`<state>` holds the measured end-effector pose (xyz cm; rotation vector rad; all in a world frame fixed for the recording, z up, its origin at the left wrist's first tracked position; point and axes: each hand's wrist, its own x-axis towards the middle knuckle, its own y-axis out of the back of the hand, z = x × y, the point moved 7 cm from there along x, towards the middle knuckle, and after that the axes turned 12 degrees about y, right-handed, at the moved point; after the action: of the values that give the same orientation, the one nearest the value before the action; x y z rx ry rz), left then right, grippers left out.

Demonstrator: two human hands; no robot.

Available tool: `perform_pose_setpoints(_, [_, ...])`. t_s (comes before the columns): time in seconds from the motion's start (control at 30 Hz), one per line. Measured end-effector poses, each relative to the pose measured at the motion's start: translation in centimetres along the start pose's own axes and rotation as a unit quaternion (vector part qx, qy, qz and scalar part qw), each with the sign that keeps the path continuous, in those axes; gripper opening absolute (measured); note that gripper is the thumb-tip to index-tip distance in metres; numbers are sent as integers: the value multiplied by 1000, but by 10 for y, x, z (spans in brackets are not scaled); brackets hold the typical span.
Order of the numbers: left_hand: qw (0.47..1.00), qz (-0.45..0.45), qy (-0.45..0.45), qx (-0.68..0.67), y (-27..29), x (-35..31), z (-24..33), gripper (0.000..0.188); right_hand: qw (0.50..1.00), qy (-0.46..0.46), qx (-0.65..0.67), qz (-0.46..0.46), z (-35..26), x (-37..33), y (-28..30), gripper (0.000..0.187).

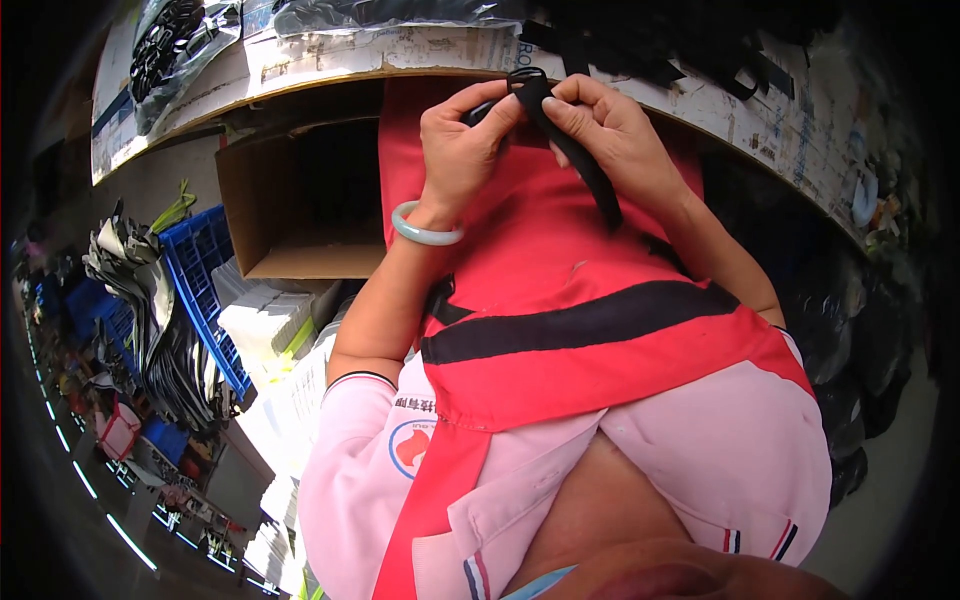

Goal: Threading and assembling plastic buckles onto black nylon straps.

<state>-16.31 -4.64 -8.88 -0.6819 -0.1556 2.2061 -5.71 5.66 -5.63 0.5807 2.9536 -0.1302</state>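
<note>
My left hand (465,140), with a pale green bangle (428,228) on its wrist, pinches a black strap (588,172) near its upper end. My right hand (622,142) grips the same strap with thumb and fingers, just to the right. Between the two hands the strap bends into a small loop at the top, beside the table edge. Its free end hangs down over my red apron (560,270). A dark part also shows by my left fingers; whether it belongs to the strap I cannot tell.
In front curves a work table (400,58) with a worn, printed pale cover. On it lie bagged black straps (180,50) at left and black pieces (650,40) at right. Below stands an open cardboard box (255,210), with a blue crate (205,300) and white stacks (265,320) nearby.
</note>
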Motion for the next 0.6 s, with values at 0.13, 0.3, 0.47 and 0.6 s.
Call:
perform_pose_setpoints(0.13, [996, 21, -47, 73, 1, -4, 3, 15, 995, -43, 88, 21, 10, 0, -6, 24])
perform_pose_setpoints(0.3, [982, 46, -130, 131, 4, 1, 2, 15, 959, -80, 269, 44, 16, 2, -15, 22])
perform_pose_setpoints(0.47, [952, 72, -238, 177, 4, -6, 9, 15, 955, -37, 290, 58, 16, 7, -16, 22])
perform_pose_setpoints(0.6, [943, 62, -261, 197, 3, -9, 11, 16, 974, -29, 210, 85, 27, 6, -13, 24])
